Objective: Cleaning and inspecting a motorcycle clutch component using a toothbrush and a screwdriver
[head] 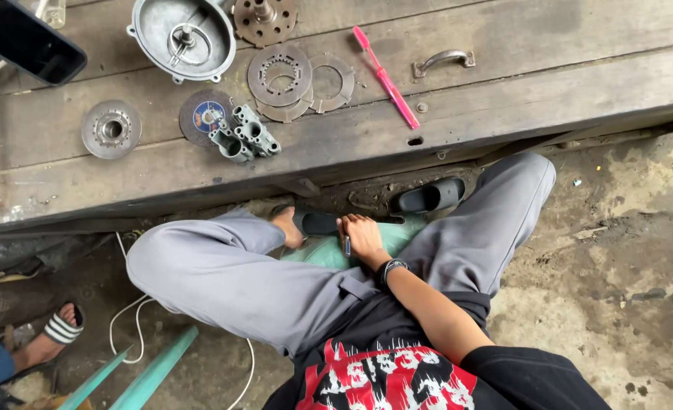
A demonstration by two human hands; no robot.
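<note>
My right hand [364, 237], with a dark watch on its wrist, reaches down between my knees, which are in grey trousers. Its fingers are closed around a small slim object [346, 245] with a bluish end; I cannot tell what it is. The hand rests over a pale green plastic sheet [315, 251] on the ground, beside my bare foot [286, 227] and a black sandal [319, 222]. My left hand is out of sight.
A wooden bench ahead carries a round metal cover [184, 36], thin ring plates [279, 73], a hub [111, 129], a grinding disc [202, 115], a cast metal block [245, 135], a pink toothbrush [386, 68] and a metal handle [442, 59]. Another person's sandalled foot [59, 330] is at left.
</note>
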